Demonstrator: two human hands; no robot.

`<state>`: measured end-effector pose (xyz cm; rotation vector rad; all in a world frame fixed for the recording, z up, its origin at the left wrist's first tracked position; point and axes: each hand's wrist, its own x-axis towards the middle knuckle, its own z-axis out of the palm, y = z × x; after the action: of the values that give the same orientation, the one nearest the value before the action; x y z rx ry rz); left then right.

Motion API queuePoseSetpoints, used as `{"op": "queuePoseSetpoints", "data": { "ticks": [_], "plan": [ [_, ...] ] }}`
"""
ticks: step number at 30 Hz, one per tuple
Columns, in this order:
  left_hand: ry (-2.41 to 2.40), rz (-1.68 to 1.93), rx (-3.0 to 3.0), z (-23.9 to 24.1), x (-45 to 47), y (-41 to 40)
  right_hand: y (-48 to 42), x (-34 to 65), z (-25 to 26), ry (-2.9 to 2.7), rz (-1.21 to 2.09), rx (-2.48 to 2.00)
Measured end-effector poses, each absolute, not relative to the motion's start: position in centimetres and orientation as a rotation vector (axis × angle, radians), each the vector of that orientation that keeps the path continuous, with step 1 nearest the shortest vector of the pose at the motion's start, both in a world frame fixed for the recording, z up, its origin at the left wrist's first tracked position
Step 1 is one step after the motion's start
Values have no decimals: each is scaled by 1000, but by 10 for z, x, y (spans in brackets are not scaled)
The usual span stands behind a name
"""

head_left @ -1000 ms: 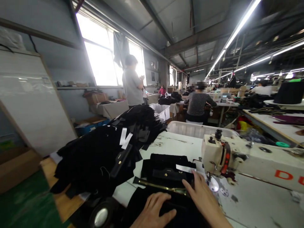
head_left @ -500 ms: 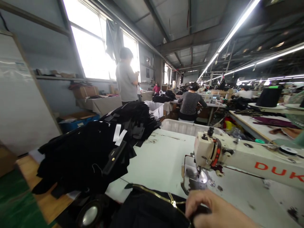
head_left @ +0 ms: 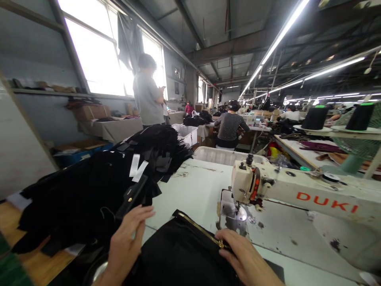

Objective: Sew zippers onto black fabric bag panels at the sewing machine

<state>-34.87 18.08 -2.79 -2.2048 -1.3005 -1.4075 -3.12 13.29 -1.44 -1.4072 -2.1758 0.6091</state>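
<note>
A black fabric piece (head_left: 181, 254) with a gold zipper (head_left: 198, 229) along its top edge lies on the white sewing table (head_left: 196, 190) in front of me. My right hand (head_left: 242, 258) pinches the zipper's right end, just before the needle plate of the cream sewing machine (head_left: 297, 190). My left hand (head_left: 126, 242) is raised at the fabric's left edge, fingers stretched out and apart, close to a large heap of black cut pieces (head_left: 98, 186). A black strap with gold studs (head_left: 131, 196) rests on that heap.
A white plastic bin (head_left: 229, 155) stands behind the table. A person in grey stands by the window (head_left: 147, 93); another sits at a machine further back (head_left: 229, 125). Thread cones (head_left: 315, 117) and a green fan (head_left: 354, 147) are at the right. Wooden floor lies at lower left.
The view has swung right and down. The earlier flat black pieces under the needle are gone; the zippered fabric now lies nearer me, my left hand has come up beside it.
</note>
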Motion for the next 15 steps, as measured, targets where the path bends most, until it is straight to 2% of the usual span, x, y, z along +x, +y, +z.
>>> {"op": "queuePoseSetpoints", "data": {
  "ticks": [2, 5, 7, 13, 15],
  "plan": [
    [-1368, -1231, -2258, -6, -334, 176, 135, -33, -12, -2178, 693, -1421],
    [-925, -663, -2805, 10, -290, 170, 138, -40, -11, -2191, 735, -1415],
    [-812, -461, -3011, 7, -264, 168, 138, -42, -7, -2201, 701, -1400],
    [-935, -390, -3317, -2, -247, 166, 138, -20, 19, -2258, 670, -1315],
    [-948, -330, -3415, 5, -250, 167, 138, -12, 26, -2395, 532, -1177]
  ]
}}
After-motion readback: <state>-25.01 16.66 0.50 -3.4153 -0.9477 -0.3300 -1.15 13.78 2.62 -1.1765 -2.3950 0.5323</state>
